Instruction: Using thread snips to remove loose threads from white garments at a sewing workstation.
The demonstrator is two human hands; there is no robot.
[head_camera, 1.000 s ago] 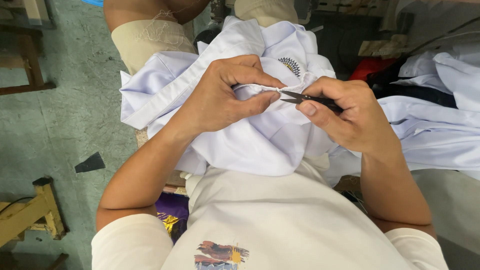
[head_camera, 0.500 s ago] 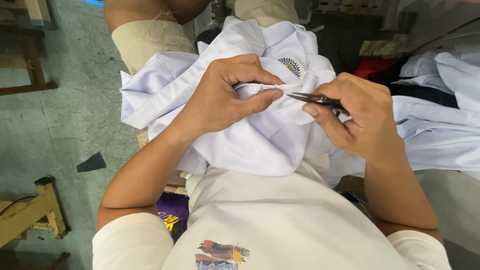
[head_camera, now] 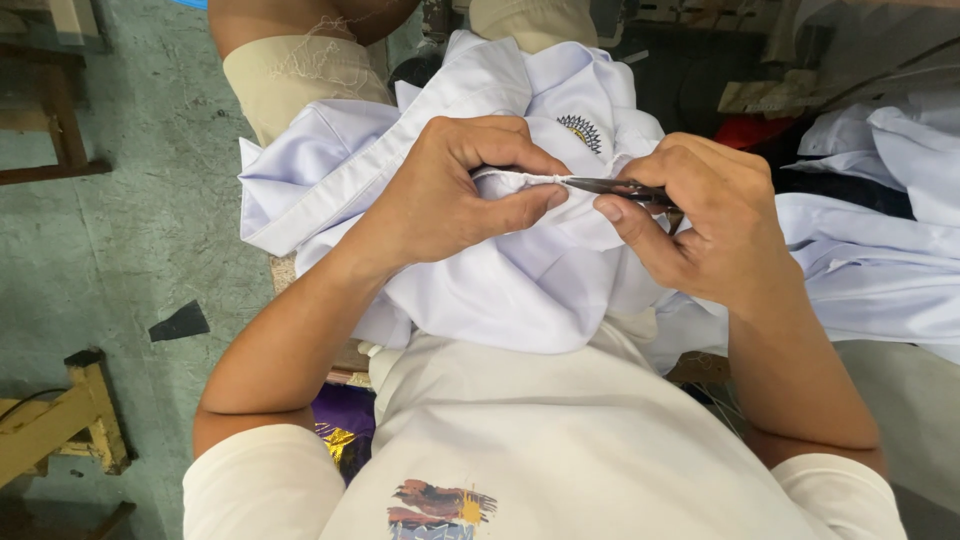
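Pinching white shirt point(head_camera: 520, 290), right hand point(head_camera: 705, 225) holding snips point(head_camera: 620, 187).

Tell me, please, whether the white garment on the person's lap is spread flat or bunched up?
Bunched up. The white garment lies in crumpled folds, and the left hand pinches a ridge of it against the small snips in the right hand.

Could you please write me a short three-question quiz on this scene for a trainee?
1. True or false: the left hand pinches a fold of the white shirt.
2. Which tool does the right hand hold? A) a needle B) small dark snips C) a pen
3. What lies to the right of the hands?

Key:
1. True; thumb and fingers grip a seam.
2. B; the tip meets the pinched seam.
3. A pile of white garments.
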